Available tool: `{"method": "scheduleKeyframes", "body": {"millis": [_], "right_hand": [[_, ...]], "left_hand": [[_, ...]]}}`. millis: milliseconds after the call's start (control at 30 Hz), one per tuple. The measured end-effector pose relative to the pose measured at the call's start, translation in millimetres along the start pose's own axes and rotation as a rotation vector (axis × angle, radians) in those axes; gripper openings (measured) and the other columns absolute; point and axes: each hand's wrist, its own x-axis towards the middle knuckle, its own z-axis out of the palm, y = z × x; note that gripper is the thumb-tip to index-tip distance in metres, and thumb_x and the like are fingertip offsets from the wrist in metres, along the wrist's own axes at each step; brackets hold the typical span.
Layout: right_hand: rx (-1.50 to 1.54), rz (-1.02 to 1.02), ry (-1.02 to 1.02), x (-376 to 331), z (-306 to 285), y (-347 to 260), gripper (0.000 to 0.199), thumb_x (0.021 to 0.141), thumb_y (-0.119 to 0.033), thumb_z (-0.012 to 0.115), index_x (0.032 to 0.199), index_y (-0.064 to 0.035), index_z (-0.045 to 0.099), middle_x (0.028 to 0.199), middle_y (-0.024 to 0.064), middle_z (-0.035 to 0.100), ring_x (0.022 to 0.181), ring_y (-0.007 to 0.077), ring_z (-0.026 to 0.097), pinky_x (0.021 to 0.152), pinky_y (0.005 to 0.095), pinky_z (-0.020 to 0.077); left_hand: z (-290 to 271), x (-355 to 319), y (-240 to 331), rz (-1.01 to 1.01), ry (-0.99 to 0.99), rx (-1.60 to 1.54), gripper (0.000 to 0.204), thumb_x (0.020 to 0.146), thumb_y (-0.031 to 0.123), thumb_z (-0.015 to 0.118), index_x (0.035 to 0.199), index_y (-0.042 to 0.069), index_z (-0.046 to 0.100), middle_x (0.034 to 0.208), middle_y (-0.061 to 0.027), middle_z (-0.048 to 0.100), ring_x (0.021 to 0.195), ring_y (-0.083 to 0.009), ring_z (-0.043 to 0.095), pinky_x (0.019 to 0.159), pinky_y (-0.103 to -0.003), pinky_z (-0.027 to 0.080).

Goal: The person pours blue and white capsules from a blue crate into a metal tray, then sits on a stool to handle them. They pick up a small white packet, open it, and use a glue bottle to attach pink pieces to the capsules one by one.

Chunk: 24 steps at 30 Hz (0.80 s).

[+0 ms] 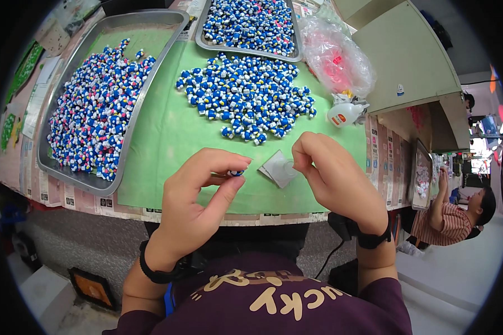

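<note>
A small blue-and-white figurine is pinched between the thumb and fingers of my left hand, above the green cloth. My right hand is closed in a pinch, its fingertips beside a small clear cup. What those fingertips hold, if anything, is too small to make out. Under the cup lies a whitish square tile. Beyond both hands, a loose pile of similar blue-and-white figurines with yellow bits spreads over the cloth.
Metal trays of figurines stand at the left and far middle. To the right are a white bottle, a clear plastic bag with pink contents and a pale cabinet. A person in a striped shirt sits farther right.
</note>
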Motion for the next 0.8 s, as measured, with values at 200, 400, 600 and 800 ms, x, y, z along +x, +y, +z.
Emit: {"method": "scheduleKeyframes", "body": {"millis": [200, 400, 600, 800], "right_hand": [[-0.053, 0.017, -0.023, 5, 1, 0, 0.017, 0.076, 0.01, 0.049, 0.085, -0.0029, 0.045, 0.075, 0.0128, 0.051, 0.074, 0.0343, 0.052, 0.067, 0.0416, 0.0394], [0.384, 0.148, 0.048, 1, -11, -24, 0.025, 0.083, 0.013, 0.056, 0.082, -0.0065, 0.04, 0.087, 0.0066, 0.054, 0.079, 0.0159, 0.051, 0.077, 0.027, 0.0425], [0.537, 0.004, 0.255, 1, 0, -51, 0.032, 0.086, 0.01, 0.06, 0.083, -0.0099, 0.036, 0.094, 0.0105, 0.055, 0.084, 0.0131, 0.05, 0.078, 0.0259, 0.0421], [0.383, -0.071, 0.337, -5, 10, -49, 0.029, 0.089, 0.008, 0.06, 0.086, -0.0091, 0.037, 0.096, 0.0123, 0.056, 0.082, 0.0126, 0.052, 0.074, 0.0251, 0.0433]], "left_hand": [[-7, 0, -4, -0.184, 0.048, -0.302, 0.021, 0.087, -0.005, 0.064, 0.107, -0.002, 0.061, 0.11, -0.0126, 0.065, 0.098, -0.0162, 0.064, 0.086, -0.029, 0.054], [-4, 2, -4, -0.201, 0.025, -0.503, 0.021, 0.088, -0.007, 0.062, 0.108, -0.004, 0.058, 0.112, -0.0157, 0.065, 0.102, -0.0198, 0.065, 0.089, -0.031, 0.055], [16, 6, 6, -0.133, 0.051, -0.547, 0.025, 0.086, -0.009, 0.064, 0.11, -0.004, 0.057, 0.11, -0.0149, 0.065, 0.103, -0.0199, 0.066, 0.088, -0.03, 0.055], [25, 6, 12, -0.049, 0.056, -0.429, 0.023, 0.085, -0.009, 0.064, 0.107, -0.004, 0.059, 0.109, -0.0133, 0.065, 0.101, -0.018, 0.065, 0.088, -0.03, 0.056]]}}
